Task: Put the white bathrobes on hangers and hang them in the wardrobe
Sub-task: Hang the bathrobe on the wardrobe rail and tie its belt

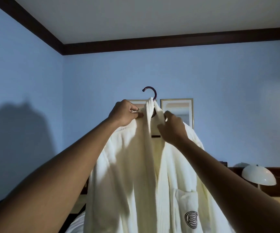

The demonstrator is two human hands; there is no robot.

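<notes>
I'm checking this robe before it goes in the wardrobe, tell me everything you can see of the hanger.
The hanger is mostly hidden under the white bathrobe. Its dark, rounded hook stands upright above the collar, open end to the left, hooked on nothing. A dark strip of it shows lower in the neck opening. The left hand pinches the robe's collar beside it; the right hand holds the other shoulder.

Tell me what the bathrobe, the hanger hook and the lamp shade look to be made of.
Bathrobe: thick, soft white cloth, probably cotton towelling; matte, ribbed, falling in heavy folds.
Hanger hook: dark, thick and glossy; plastic or lacquered, can't tell which.
Lamp shade: smooth white dome, glass or plastic; unclear.
</notes>
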